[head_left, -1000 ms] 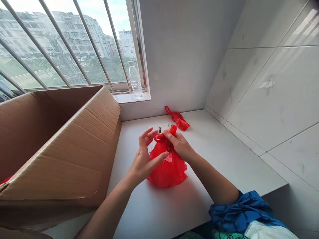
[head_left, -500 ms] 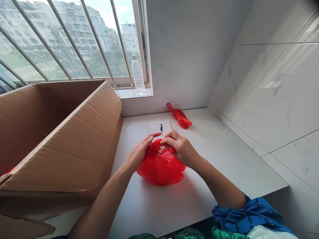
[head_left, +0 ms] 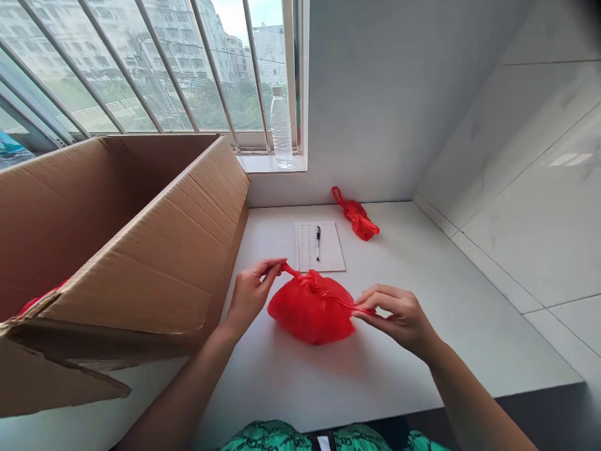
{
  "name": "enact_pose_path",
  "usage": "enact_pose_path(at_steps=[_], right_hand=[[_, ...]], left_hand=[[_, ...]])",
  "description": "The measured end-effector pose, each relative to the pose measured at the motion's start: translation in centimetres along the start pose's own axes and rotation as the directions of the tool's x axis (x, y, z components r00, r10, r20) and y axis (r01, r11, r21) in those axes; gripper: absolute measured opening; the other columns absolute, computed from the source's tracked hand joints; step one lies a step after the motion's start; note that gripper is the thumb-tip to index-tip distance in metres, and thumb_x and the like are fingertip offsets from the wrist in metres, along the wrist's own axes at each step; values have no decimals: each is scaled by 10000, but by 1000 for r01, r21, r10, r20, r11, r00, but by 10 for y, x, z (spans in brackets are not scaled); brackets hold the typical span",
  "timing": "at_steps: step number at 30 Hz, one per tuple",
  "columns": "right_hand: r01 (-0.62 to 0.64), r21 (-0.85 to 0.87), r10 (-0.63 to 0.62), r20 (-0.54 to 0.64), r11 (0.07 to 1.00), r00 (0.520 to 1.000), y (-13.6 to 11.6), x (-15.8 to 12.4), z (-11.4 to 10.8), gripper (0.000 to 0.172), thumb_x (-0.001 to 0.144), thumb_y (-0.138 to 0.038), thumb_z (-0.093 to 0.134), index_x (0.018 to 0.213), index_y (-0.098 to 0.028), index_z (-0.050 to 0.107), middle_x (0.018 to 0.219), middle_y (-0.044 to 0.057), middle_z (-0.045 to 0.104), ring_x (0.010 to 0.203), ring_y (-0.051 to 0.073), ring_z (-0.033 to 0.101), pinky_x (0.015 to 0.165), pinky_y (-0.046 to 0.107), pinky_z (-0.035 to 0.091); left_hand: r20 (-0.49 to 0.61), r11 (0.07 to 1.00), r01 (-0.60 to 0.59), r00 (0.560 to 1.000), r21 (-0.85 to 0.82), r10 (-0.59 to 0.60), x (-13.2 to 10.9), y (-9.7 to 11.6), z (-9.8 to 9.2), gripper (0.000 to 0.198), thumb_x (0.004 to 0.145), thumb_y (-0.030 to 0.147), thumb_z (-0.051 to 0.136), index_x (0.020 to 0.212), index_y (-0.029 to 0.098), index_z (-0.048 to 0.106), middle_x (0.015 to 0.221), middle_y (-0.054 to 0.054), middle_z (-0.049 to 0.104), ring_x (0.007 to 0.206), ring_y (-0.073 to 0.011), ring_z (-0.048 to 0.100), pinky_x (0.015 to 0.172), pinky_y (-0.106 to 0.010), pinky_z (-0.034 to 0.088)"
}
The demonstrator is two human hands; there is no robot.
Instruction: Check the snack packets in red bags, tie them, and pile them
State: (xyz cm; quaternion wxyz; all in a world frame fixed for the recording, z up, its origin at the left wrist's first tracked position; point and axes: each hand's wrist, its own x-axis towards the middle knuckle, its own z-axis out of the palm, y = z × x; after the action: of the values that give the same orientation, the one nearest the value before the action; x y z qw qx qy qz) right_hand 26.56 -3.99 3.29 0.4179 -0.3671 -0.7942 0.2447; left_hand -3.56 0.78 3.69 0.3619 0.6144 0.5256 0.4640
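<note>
A bulging red plastic bag [head_left: 312, 313] rests on the white table [head_left: 385, 369] in front of me, gathered at its top. My left hand [head_left: 251, 291] pinches one stretched handle at the bag's upper left. On the other side, my right hand [head_left: 397, 313] grips the opposite handle between thumb and fingers. Both handles are drawn out sideways from a twist or knot at the top; I cannot tell how tight it is. What the bag contains is hidden.
A large open cardboard box [head_left: 154, 250] fills the left side. Behind the bag lie a notepad [head_left: 334, 250] with a pen [head_left: 318, 243] and a smaller tied red bag [head_left: 359, 219]. A clear bottle [head_left: 282, 131] stands on the sill by the barred window. Tiled wall borders the right.
My hands were close together over the bag's top; now they are spread apart, each pulling a handle outward. The bag's top has drawn together, and the notepad shows more fully. The view has shifted.
</note>
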Motion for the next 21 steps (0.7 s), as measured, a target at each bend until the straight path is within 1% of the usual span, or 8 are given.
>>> enact_pose_path(at_steps=[4, 6, 7, 9, 11, 13, 15, 21], right_hand=[[-304, 102, 267, 274, 947, 924, 15, -36, -18, 185, 911, -351, 634, 757, -253, 664, 811, 41, 712, 722, 212, 683, 631, 332, 551], [-354, 23, 333, 283, 935, 899, 18, -40, -16, 144, 897, -408, 641, 934, -276, 684, 1055, 69, 716, 928, 254, 699, 777, 384, 582], [-342, -36, 340, 251, 939, 906, 18, -38, -11, 283, 869, -441, 668, 1112, -296, 656, 1246, 89, 656, 1095, 285, 659, 879, 426, 570], [-250, -159, 279, 199, 955, 940, 17, -29, 7, 740, 800, -504, 725, 1448, -318, 421, 1541, 122, 396, 1373, 334, 449, 1052, 507, 474], [-92, -244, 151, 234, 965, 960, 18, -18, 33, 987, 782, -536, 727, 1568, -295, 182, 1625, 135, 215, 1470, 349, 277, 1127, 547, 384], [56, -295, 33, 289, 954, 957, 22, -11, 58, 1003, 827, -506, 684, 1590, -258, 82, 1630, 141, 197, 1488, 346, 228, 1154, 559, 340], [148, -360, -33, 307, 921, 951, 31, -12, 79, 957, 879, -443, 628, 1594, -227, 30, 1612, 141, 255, 1484, 338, 246, 1156, 559, 336], [340, -469, -220, 291, 816, 931, 76, -45, 112, 836, 897, -341, 561, 1593, -200, 121, 1556, 113, 385, 1391, 340, 426, 1082, 494, 427]], left_hand=[[-31, 987, 21, 999, 161, -16, -22, -29, -16, 324, 946, 455, 546, 1068, 197, 700, 999, -73, 733, 920, -208, 690, 872, -321, 532], [10, 979, 53, 998, 199, -56, -32, -31, -17, 391, 968, 465, 496, 1252, 221, 606, 1119, -84, 701, 962, -212, 681, 851, -332, 538], [24, 972, 51, 998, 231, -58, -36, -29, -15, 456, 972, 473, 483, 1365, 242, 513, 1224, -96, 658, 1028, -222, 663, 865, -347, 536], [83, 945, -13, 996, 327, -15, -41, -22, -7, 613, 956, 500, 500, 1505, 295, 322, 1445, -120, 496, 1231, -269, 561, 966, -414, 499], [220, 889, -177, 971, 423, 89, -43, -15, 6, 691, 923, 541, 539, 1529, 324, 290, 1572, -119, 321, 1388, -325, 396, 1092, -495, 389], [396, 808, -355, 903, 471, 166, -47, -15, 20, 735, 893, 581, 561, 1531, 320, 306, 1606, -115, 254, 1417, -363, 334, 1138, -544, 305], [499, 727, -454, 848, 515, 176, -53, -21, 30, 791, 889, 595, 551, 1553, 281, 259, 1598, -122, 281, 1373, -376, 382, 1127, -575, 294], [505, 511, -538, 835, 670, 218, -82, -48, 36, 752, 960, 631, 344, 1555, 181, 251, 1574, -101, 346, 1363, -366, 376, 1136, -566, 257]])
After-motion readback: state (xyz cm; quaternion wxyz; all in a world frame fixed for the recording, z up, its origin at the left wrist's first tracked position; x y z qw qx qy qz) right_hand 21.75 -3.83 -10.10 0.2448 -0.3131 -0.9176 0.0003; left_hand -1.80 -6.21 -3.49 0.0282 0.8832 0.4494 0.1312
